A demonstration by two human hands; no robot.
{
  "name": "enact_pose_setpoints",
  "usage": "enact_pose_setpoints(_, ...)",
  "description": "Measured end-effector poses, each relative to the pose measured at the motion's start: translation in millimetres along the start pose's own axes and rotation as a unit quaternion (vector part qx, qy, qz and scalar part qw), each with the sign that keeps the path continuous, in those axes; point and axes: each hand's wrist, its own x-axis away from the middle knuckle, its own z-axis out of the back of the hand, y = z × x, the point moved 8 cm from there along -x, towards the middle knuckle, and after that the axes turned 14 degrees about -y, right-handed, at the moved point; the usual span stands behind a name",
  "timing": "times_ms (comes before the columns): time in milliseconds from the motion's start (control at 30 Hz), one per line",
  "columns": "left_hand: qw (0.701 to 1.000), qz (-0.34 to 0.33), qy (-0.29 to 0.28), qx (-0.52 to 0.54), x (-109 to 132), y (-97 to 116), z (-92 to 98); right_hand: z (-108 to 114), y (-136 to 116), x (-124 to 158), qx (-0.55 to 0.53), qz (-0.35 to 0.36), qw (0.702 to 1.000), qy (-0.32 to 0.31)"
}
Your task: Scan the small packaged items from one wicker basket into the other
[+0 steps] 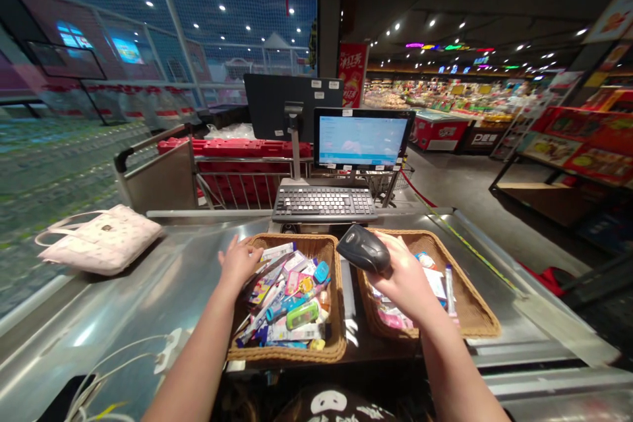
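Note:
My right hand (403,270) is wrapped round a black barcode scanner (363,248), held over the near left part of the right wicker basket (477,316). Under that hand lie small packets and a slim upright-lying tube (450,290). At the left rim of the left wicker basket (337,306), my left hand (240,262) has its fingers apart, close to a dark, long, flat item (271,268). Many small packaged goods fill this basket, among them a green-capped bottle-like item (302,315) and a blue piece (321,271).
Behind the baskets stand a black keyboard (324,202) and a lit monitor (363,138). A pale handbag (106,237) lies on the metal counter (192,244) at left. White cables (106,362) and a power strip (171,351) are at the near left.

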Motion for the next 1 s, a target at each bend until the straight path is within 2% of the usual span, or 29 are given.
enact_pose_setpoints(300,0.992,0.058,-0.020,-0.112,9,-22,-25.5,-7,-2,-3,0.003,-0.001,1.000,-0.011)
enact_pose_setpoints(400,0.988,0.067,-0.011,-0.136,13,-19,-27.6,-8,1,0,0.004,-0.011,1.000,-0.010)
enact_pose_setpoints(467,0.988,0.060,0.002,-0.139,15,-10,-24.3,-6,4,3,0.003,-0.016,1.000,-0.004)
enact_pose_setpoints(600,0.992,0.002,0.011,-0.123,12,26,-17.4,12,17,15,0.012,-0.037,0.999,0.031)
enact_pose_setpoints(733,0.990,-0.101,0.020,-0.098,8,81,-18.6,41,38,37,0.040,-0.065,0.992,0.098)
enact_pose_setpoints(833,0.979,-0.189,-0.004,-0.077,7,130,-34.1,58,57,58,0.065,-0.111,0.981,0.144)
enact_pose_setpoints(1000,0.941,-0.321,-0.085,-0.064,14,213,-81.1,74,80,85,0.070,-0.164,0.969,0.169)
